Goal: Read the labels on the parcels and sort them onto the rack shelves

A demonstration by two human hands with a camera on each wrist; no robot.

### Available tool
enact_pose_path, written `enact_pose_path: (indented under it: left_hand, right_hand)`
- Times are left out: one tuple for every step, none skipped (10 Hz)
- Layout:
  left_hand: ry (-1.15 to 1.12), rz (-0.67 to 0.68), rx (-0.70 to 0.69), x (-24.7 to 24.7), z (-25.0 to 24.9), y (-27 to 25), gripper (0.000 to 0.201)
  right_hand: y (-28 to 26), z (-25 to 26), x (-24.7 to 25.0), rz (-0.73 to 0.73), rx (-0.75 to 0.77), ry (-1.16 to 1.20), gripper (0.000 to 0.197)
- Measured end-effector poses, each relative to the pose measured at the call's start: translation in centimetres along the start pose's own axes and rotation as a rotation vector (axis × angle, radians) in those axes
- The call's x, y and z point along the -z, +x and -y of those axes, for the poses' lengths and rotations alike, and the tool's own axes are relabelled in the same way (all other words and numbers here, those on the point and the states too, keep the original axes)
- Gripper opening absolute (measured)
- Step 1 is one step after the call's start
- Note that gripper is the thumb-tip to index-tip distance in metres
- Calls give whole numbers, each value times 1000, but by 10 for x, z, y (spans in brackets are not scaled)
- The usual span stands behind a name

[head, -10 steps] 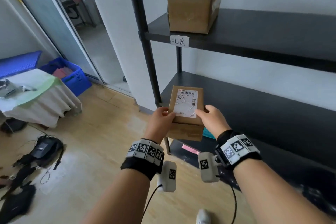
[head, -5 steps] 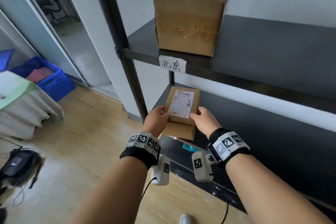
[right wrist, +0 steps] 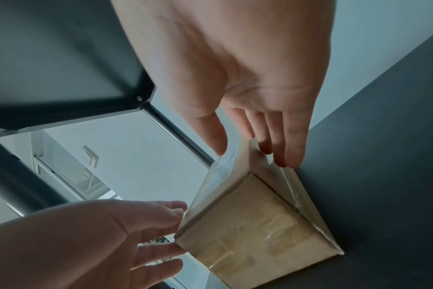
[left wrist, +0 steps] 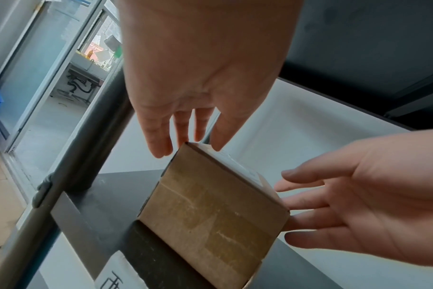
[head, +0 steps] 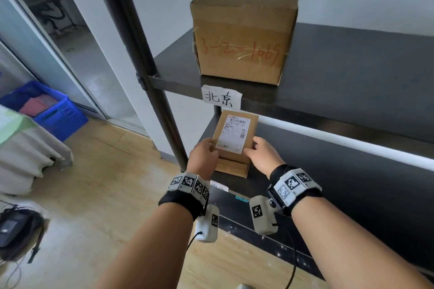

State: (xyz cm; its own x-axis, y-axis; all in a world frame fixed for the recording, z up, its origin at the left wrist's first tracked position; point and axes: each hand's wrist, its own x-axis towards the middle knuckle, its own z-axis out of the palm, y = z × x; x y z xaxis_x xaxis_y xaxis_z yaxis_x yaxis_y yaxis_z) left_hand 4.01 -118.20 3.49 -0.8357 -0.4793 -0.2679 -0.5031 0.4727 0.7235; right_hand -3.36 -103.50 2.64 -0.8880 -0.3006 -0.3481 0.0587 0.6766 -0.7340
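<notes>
A small brown parcel [head: 234, 134] with a white printed label lies on the rack's middle shelf [head: 328, 183], near its front left corner. My left hand [head: 203, 156] touches its left side and my right hand [head: 260, 155] its right side. In the left wrist view the left hand [left wrist: 185, 135] has straight fingers at the parcel's [left wrist: 210, 211] far corner. In the right wrist view the right hand [right wrist: 257, 140] rests straight fingertips on the parcel's [right wrist: 255, 224] far edge. A large brown box [head: 242, 30] stands on the upper shelf [head: 352, 65], above a handwritten paper tag [head: 220, 98].
The black rack post [head: 145, 65] rises just left of the parcel. Another paper tag [head: 219, 186] hangs on the middle shelf's front edge. On the floor at the left are a blue crate [head: 54, 110], a cloth-covered table [head: 23, 148] and a black bag [head: 16, 230].
Both hands carried the small parcel forward under the upper shelf and it now rests on the middle shelf. The fingers have straightened along its sides.
</notes>
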Motion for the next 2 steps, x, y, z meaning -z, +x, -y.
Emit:
enact_pose_path:
  left_hand:
    - [43,-10,-27,8,0,-10,44]
    - [60,-40,-78,16,7,-22,46]
  right_hand:
    - [-14,3,0,-47,-16,0,57]
    - [-29,3,-5,-110,-33,0,58]
